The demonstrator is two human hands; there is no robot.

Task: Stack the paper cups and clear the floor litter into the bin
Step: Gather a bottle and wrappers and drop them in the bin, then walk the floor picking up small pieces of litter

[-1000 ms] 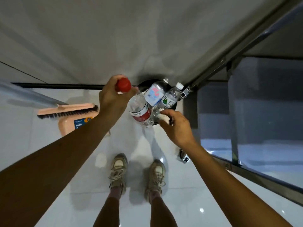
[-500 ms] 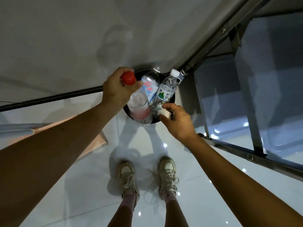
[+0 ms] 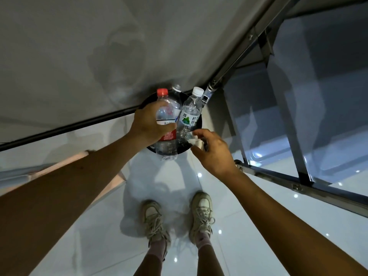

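The left hand [image 3: 148, 126] has its fingers [image 3: 168, 127] curled round the middle of the red-capped bottle [image 3: 165, 112], clamped on its label. The bottle's long axis runs near to far: red cap at the far end, base hanging over the near rim of the black bin [image 3: 151, 150]. I cannot tell whether the base is inside the mouth or just in front of it.

Just right of it, the right hand [image 3: 216, 152] has its fingers [image 3: 201, 132] drawn together, pinching a small white scrap [image 3: 196, 144] at the bin's near right edge.

The bin stands on the floor [image 3: 249, 226] against the far wall, directly beyond both hands. A white-capped bottle [image 3: 190, 114] and another bottle [image 3: 176, 94] behind it already poke out of it. Room looks tight to me, so the held bottle probably needs tipping upright and sliding in on the left side. The left hand is the nearer for that. The scrap sits practically above the opening and only needs letting go.
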